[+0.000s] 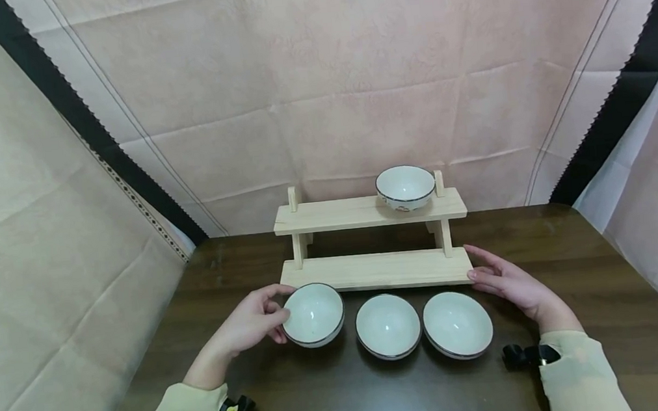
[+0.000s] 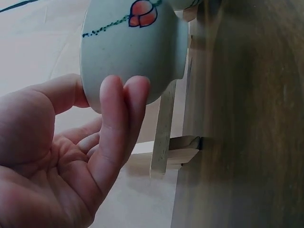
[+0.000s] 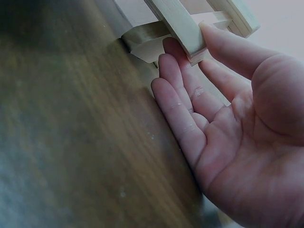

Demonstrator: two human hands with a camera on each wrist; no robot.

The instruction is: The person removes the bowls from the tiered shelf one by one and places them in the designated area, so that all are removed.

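Observation:
In the head view my left hand point(image 1: 256, 316) holds a white, dark-rimmed bowl point(image 1: 315, 312) by its left side, thumb at the rim. In the left wrist view two fingertips press the outer wall of this bowl point(image 2: 137, 57), which bears a red flower and green dotted line. It overlaps the front edge of a two-tier wooden shelf point(image 1: 370, 270) in the head view. My right hand point(image 1: 503, 281) grips the right end of the lower board, thumb on top. In the right wrist view the fingers point(image 3: 173, 71) reach beneath the board end point(image 3: 190, 40).
Two similar bowls, a middle bowl point(image 1: 388, 326) and a right bowl point(image 1: 458, 325), stand side by side before the shelf. Another bowl point(image 1: 406, 187) sits at the right of the upper board. The brown table point(image 1: 370, 404) meets pale cloth walls point(image 1: 366, 98) behind and beside it.

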